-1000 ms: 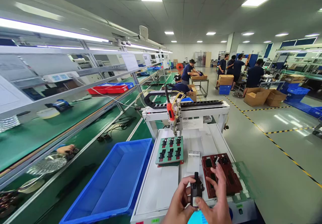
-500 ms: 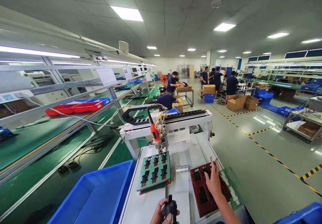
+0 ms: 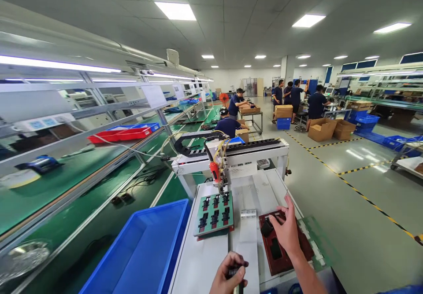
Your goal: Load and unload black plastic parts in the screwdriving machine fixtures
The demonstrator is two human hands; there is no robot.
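Note:
My left hand is closed around a black plastic part, mostly hidden by the fingers, low in the view. My right hand pinches a small black block-like part over the upper left of a dark red fixture plate. The plate has dark rectangular recesses. To the left, a green fixture board carries several black parts in two rows. The head of a benchtop machine with a red-bodied tool stands over the board's far edge.
A blue bin sits left of the white machine bed. The machine's gantry spans the far side. A small metal block lies between the two fixtures. Several co-workers stand or sit farther back among cardboard boxes.
The view has turned left, so the scene sits farther right. My left hand has turned, covering more of its part. Between my right fingertips the black block now shows clearly, tilted.

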